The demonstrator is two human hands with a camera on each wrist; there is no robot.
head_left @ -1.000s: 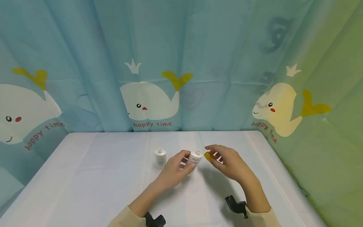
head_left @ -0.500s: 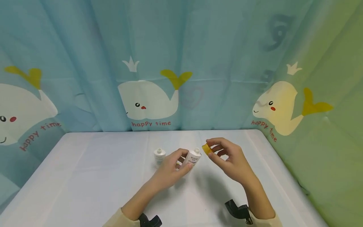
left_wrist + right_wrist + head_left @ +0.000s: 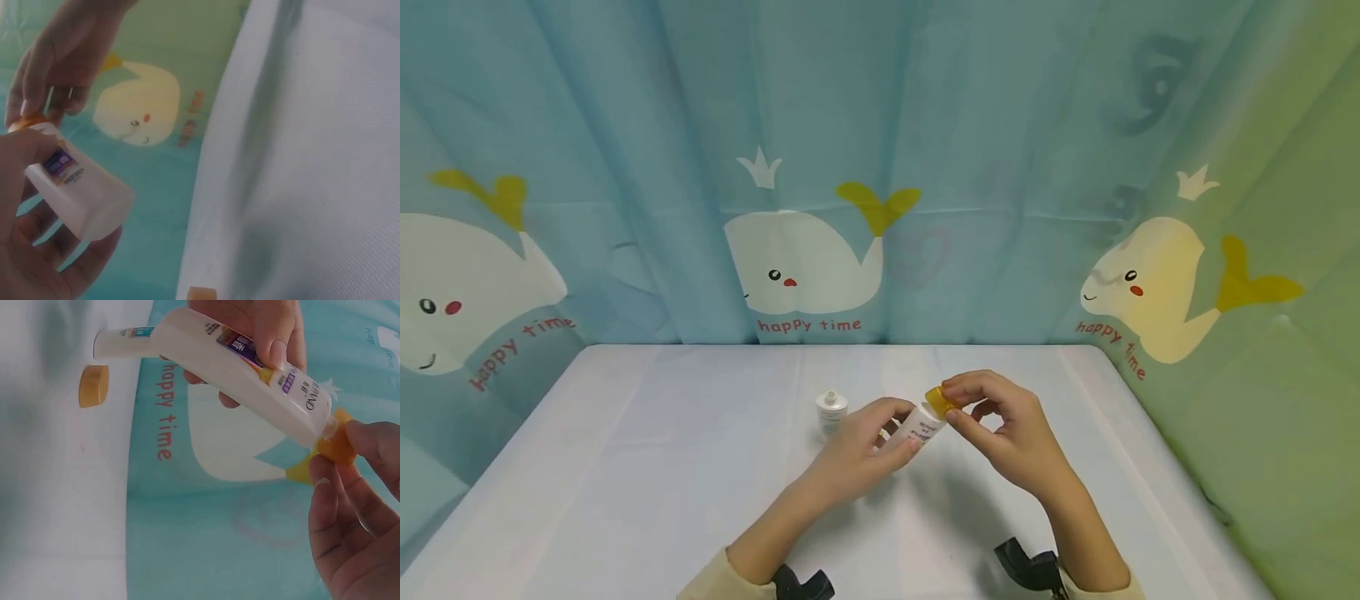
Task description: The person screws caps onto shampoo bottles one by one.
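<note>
My left hand (image 3: 850,454) grips a white shampoo-type bottle (image 3: 206,359) with a purple label, held tilted above the table. Between the thumb and fingers of my right hand (image 3: 1011,429) is an orange-yellow cap (image 3: 337,442), set over the bottle's narrow neck. In the right wrist view a bit of the neck shows below the cap; how far the cap sits on it I cannot tell. A second white bottle (image 3: 831,410) stands upright and uncapped, left of my left hand. Another orange-yellow cap (image 3: 94,386) rests on the table near that bottle.
The white-covered table (image 3: 662,467) ends at a blue curtain (image 3: 1000,167) printed with whales at the back. A green curtain side (image 3: 1285,433) runs along the right edge. Black wrist mounts (image 3: 1030,567) sit on both forearms.
My right hand has brought the cap leftward from beside the bottle onto its neck. The held bottle has tilted further toward the right hand. The standing bottle has stayed put.
</note>
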